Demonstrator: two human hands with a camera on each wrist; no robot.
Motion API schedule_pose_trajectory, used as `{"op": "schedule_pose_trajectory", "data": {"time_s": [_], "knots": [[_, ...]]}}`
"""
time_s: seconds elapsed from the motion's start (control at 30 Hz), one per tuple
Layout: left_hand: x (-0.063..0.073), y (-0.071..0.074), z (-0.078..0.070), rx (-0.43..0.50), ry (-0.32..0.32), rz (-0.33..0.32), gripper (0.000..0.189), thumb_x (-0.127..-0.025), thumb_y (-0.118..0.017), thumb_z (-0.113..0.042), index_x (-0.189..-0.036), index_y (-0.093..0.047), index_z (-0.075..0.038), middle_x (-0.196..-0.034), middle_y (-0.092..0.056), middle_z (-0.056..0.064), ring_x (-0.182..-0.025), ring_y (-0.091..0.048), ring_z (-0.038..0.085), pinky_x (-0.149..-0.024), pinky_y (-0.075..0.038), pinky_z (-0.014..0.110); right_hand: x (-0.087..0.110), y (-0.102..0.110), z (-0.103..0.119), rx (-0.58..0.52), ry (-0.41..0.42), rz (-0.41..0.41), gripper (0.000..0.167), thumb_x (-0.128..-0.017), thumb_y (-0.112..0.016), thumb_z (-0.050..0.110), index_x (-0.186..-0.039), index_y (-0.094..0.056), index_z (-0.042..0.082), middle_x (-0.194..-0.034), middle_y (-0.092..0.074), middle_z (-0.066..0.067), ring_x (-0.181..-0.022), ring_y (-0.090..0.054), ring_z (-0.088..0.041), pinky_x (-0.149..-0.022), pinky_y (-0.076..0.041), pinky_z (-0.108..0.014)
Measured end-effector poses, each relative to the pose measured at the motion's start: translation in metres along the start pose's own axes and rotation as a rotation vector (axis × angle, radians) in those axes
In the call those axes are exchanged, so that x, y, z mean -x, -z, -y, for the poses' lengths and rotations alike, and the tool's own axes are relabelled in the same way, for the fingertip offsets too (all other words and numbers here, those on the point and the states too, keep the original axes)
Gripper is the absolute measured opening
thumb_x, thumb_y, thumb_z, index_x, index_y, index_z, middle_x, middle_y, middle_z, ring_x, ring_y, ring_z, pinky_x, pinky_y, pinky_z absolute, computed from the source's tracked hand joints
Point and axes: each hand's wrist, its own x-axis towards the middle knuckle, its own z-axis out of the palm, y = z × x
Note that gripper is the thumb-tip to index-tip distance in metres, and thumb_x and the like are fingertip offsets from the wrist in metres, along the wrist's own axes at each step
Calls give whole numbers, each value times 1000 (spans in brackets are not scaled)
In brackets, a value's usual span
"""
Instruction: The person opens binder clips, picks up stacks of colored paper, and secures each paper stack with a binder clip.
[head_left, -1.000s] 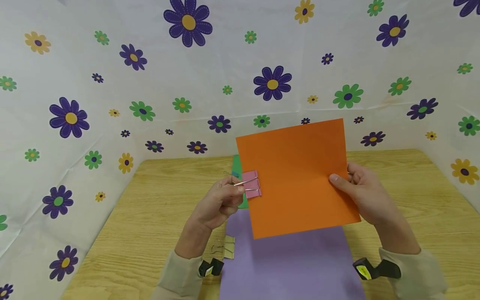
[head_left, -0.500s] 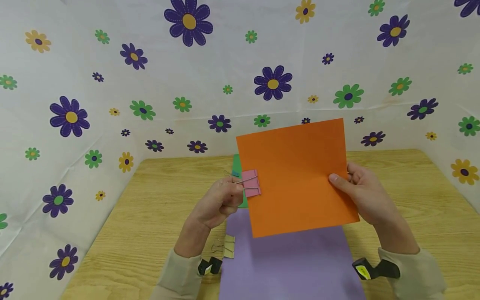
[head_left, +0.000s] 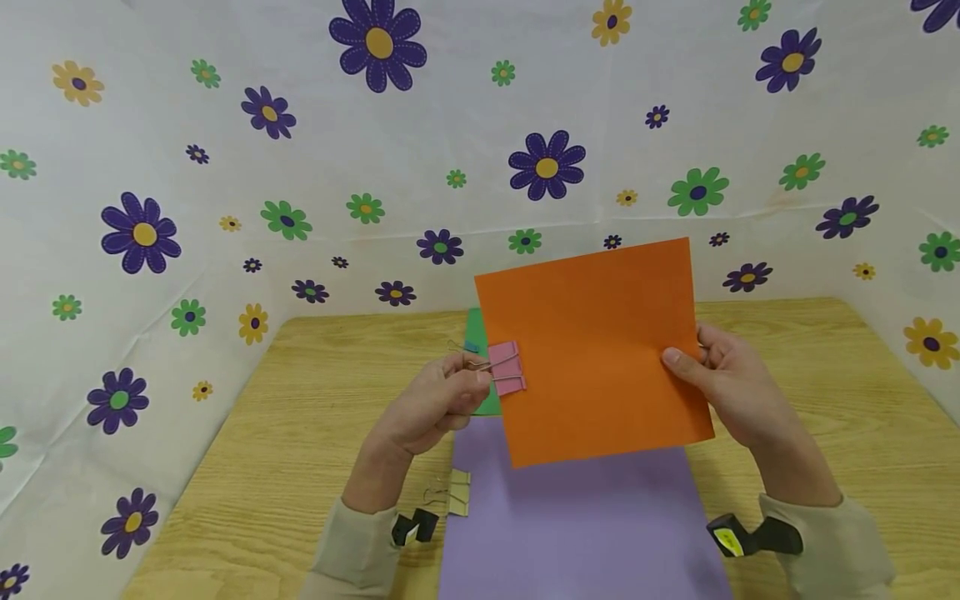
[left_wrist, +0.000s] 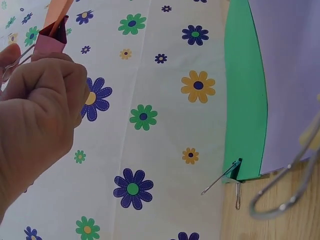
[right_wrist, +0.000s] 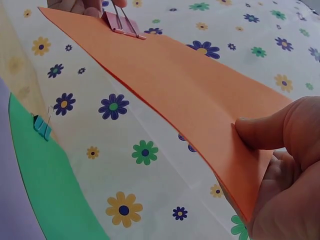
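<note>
An orange stack of paper (head_left: 592, 358) is held up at a slant over the table, its sheets' edges showing in the right wrist view. On its left edge sits a pink binder clip (head_left: 507, 367), with wire handles spread along the front and out to the left. My left hand (head_left: 435, 400) pinches the clip's wire handles between thumb and curled fingers. My right hand (head_left: 738, 387) grips the right edge of the paper, thumb in front and fingers behind. In the left wrist view, the clip (left_wrist: 50, 44) stands just beyond my knuckles.
Purple paper (head_left: 585, 533) lies on the wooden table (head_left: 300, 433), a yellow binder clip (head_left: 459, 492) on its left edge. Behind it, green paper (right_wrist: 45, 170) bears a teal binder clip (right_wrist: 42, 128). A flower-patterned white cloth (head_left: 450, 108) surrounds the table.
The orange paper has shifted slightly right, and its lower edge has tilted up a little. More of the clip's wire shows by my left fingers. My right hand keeps its grip.
</note>
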Motion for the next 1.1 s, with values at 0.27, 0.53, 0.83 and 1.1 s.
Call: {"op": "schedule_pose_trajectory", "data": {"time_s": [0.27,0.53,0.83,1.1], "knots": [[1,6,1,-75,6,19,39,-93,-53,-14,-124,-37,3,-79,-50,2,-55,-29,5,-51,-23,20,0,0,-1,40,18,-19,43,-104,-52,14,-134,-43,-14,-95,-72,9,-81,-72,-15,-72,-59,-31],[6,15,-2,-269,-35,-45,36,-94,-59,-19,-120,-49,3,-110,-51,5,-88,-45,18,-68,-42,25,-1,0,-6,-1,75,-3,33,-102,-54,10,-125,-56,-14,-94,-74,4,-80,-71,-15,-70,-58,-29],[9,16,-6,-303,-58,-114,35,-96,-58,-18,-121,-55,5,-108,-56,2,-94,-48,19,-74,-45,28,-3,-3,-6,13,62,15,37,-103,-52,10,-125,-53,-20,-99,-72,4,-85,-70,-15,-73,-58,-29],[12,24,-7,-391,-85,-57,41,-95,-60,-13,-129,-54,9,-124,-58,22,-98,-54,20,-80,-47,29,-3,-1,-7,24,42,16,29,-103,-53,11,-118,-61,-13,-95,-72,5,-85,-70,-13,-72,-57,-31]]}}
